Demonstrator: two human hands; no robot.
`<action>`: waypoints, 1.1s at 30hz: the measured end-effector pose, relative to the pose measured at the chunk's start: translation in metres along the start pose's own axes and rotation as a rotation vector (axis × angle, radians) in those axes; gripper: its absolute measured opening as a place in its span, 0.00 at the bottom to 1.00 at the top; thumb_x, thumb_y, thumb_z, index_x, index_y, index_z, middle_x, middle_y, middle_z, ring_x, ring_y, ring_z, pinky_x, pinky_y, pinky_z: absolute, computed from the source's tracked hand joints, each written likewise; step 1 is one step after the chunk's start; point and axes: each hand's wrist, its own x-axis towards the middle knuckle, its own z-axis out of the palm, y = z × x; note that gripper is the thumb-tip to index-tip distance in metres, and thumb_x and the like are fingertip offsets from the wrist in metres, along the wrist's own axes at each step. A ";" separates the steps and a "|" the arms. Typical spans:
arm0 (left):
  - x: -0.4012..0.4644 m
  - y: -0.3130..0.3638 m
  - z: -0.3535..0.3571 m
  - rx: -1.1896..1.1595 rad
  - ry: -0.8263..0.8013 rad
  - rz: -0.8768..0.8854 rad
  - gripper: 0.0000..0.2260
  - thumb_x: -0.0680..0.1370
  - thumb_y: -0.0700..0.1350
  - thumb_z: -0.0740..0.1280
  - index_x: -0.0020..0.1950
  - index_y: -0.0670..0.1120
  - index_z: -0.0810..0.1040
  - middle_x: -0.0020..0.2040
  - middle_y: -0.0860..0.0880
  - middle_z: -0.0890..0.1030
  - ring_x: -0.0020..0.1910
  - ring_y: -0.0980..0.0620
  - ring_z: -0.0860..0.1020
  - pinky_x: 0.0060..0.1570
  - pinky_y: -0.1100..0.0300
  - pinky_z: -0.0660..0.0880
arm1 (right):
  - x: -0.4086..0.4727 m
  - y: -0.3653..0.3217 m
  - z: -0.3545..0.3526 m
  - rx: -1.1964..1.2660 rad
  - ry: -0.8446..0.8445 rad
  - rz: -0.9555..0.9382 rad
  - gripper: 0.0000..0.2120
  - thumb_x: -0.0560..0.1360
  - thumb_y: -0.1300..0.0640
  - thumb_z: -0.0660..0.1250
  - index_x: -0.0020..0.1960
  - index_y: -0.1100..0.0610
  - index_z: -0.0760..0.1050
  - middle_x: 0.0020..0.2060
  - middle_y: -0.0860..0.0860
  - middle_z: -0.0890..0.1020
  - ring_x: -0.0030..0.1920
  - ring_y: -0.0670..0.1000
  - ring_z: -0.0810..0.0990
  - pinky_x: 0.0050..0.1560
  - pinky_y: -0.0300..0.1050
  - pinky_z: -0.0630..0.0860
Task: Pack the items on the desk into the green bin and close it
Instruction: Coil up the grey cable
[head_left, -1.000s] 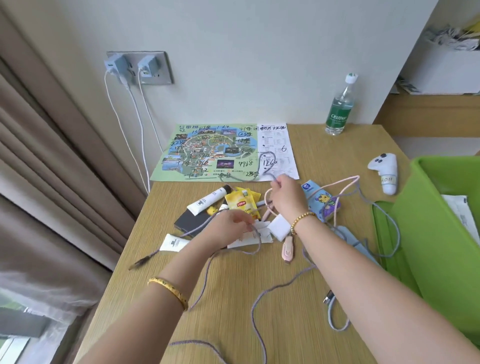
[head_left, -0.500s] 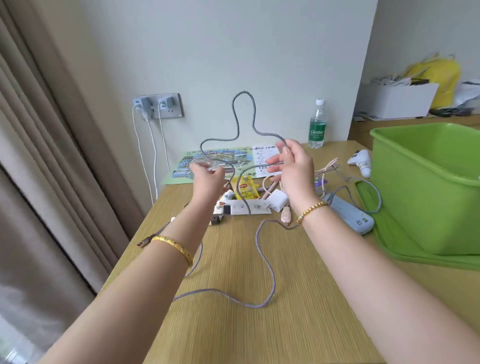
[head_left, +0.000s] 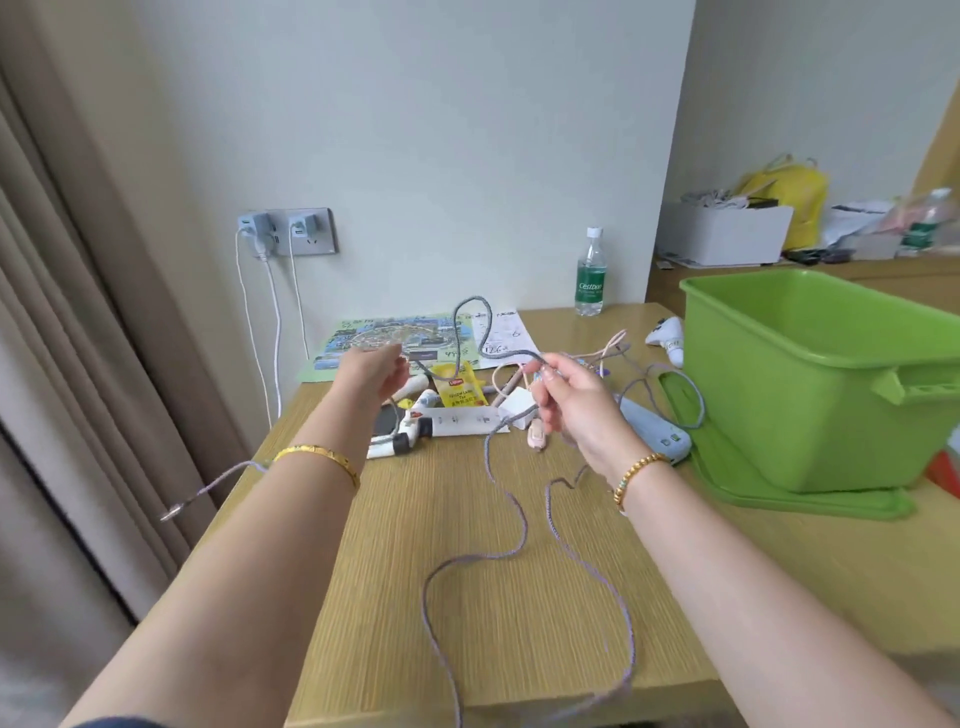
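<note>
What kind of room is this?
Probably a hotel or guest room, not a workshop: a wooden desk against a plain wall beside beige curtains, with a colourful folded tourist map and a yellow Lipton tea sachet among the clutter.

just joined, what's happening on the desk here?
A person holds a grey braided cable up between the left hand and right hand, its slack looping over the desk. The green bin stands open on its lid. Tea packet, white charger and tubes remain unpacked.
</note>
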 end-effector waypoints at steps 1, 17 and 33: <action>0.003 -0.001 0.001 0.093 0.016 0.011 0.10 0.77 0.42 0.66 0.38 0.40 0.73 0.21 0.49 0.76 0.18 0.58 0.74 0.17 0.69 0.70 | 0.003 0.002 -0.002 0.027 0.019 0.001 0.15 0.81 0.61 0.52 0.45 0.52 0.75 0.30 0.48 0.70 0.24 0.44 0.67 0.24 0.38 0.70; -0.045 -0.019 0.032 0.213 -0.097 0.415 0.10 0.79 0.43 0.63 0.37 0.46 0.73 0.28 0.52 0.80 0.22 0.63 0.74 0.23 0.67 0.69 | 0.011 0.014 0.051 -1.182 0.292 -0.399 0.33 0.68 0.64 0.61 0.72 0.58 0.56 0.75 0.56 0.54 0.75 0.55 0.45 0.68 0.57 0.29; -0.014 -0.057 0.018 1.070 0.031 0.898 0.10 0.73 0.56 0.68 0.46 0.50 0.81 0.61 0.51 0.76 0.64 0.47 0.69 0.70 0.45 0.53 | 0.041 0.031 0.033 -0.280 0.245 -0.230 0.14 0.80 0.58 0.54 0.39 0.53 0.72 0.31 0.50 0.81 0.29 0.41 0.75 0.37 0.30 0.70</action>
